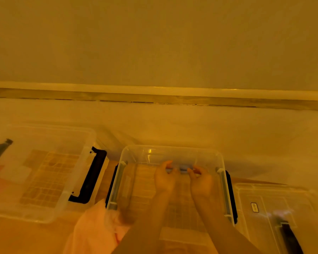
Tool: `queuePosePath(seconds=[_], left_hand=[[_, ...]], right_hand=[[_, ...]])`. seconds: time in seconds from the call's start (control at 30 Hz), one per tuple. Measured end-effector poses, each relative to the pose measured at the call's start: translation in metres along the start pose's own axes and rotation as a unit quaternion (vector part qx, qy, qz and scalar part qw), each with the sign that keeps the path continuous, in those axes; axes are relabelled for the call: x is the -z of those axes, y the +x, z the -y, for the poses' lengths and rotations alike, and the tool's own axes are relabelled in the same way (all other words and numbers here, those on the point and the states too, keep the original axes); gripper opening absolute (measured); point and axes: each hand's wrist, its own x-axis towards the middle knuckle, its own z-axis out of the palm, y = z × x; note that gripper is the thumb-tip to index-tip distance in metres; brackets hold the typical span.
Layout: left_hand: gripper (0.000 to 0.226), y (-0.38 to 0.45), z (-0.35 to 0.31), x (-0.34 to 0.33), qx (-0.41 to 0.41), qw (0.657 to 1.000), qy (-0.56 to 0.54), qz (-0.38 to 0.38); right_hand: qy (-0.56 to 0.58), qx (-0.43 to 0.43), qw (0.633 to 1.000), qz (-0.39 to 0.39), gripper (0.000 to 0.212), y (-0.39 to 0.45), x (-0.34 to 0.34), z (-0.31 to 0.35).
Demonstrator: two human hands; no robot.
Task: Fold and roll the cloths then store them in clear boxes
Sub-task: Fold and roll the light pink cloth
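A small rolled cloth [182, 169], apparently grey-blue, lies crosswise inside the middle clear box [221, 162] near its far wall. The left hand [164, 177] and right hand [201, 180] pinch its ends, equally near. Pink cloth [92, 233] waits beside the box.

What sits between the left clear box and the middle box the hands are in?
In the head view, the left box's black handle hangs in that gap, beside the middle box.

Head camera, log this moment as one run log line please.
left hand + right hand: holding small grey roll | inside middle clear box | pink cloth waiting beside it
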Motion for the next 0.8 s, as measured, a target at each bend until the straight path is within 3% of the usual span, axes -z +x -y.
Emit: queuePosePath(seconds=[0.2,0.47,0.6,0.8], left_hand=[[0.033,-0.035,-0.015,0.062,-0.072,0.997,-0.021,0.018],[0.034,-0.092,-0.012,0.186,-0.154,0.987,-0.037,0.028],[0.030,-0.113,0.001,0.245,-0.192,0.981,-0.001,0.010],[0.030,-0.149,0.038,0.314,-0.183,0.983,-0.010,-0.013]], right_hand=[[0.001,0.058,0.998,0.002,0.026,-0.045,-0.007,0.035],[0.098,0.104,0.990,-0.001,0.027,-0.152,-0.038,0.069],[0.082,0.135,0.987,0.001,0.023,-0.207,-0.043,0.076],[-0.026,0.166,0.981,0.096,0.017,-0.271,-0.063,0.064]])
